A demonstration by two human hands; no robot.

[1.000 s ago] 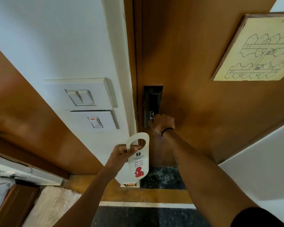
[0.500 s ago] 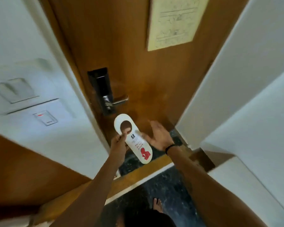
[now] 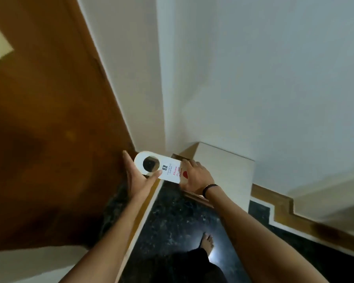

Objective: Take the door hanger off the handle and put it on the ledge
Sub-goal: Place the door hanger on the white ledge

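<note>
Fingers of both hands meet on the door hanger (image 3: 164, 168). The left hand (image 3: 138, 176) lies mostly open beneath the end with the round hole, thumb pressed onto the card near the hole's edge. The right hand (image 3: 194, 177) has its fingers together on the printed end, covering part of the red figure; the motion blur makes it hard to say whether they pinch the card or only steady it.

Half a second ago the hanger was in the left hand alone, tilted in front of the door (image 3: 49, 129), with the handle and lock plate in view and the right hand merely reaching. Now the head has turned right, the handle is out of frame, and the card lies nearly flat between the two hands, near the wall corner and just beside the pale ledge (image 3: 223, 166). So the removal is done and the carry is almost over. What remains is the set-down, probably by the right hand.

No container is in view. The ledge top shows bare, and the hanger does not yet rest on it.
</note>
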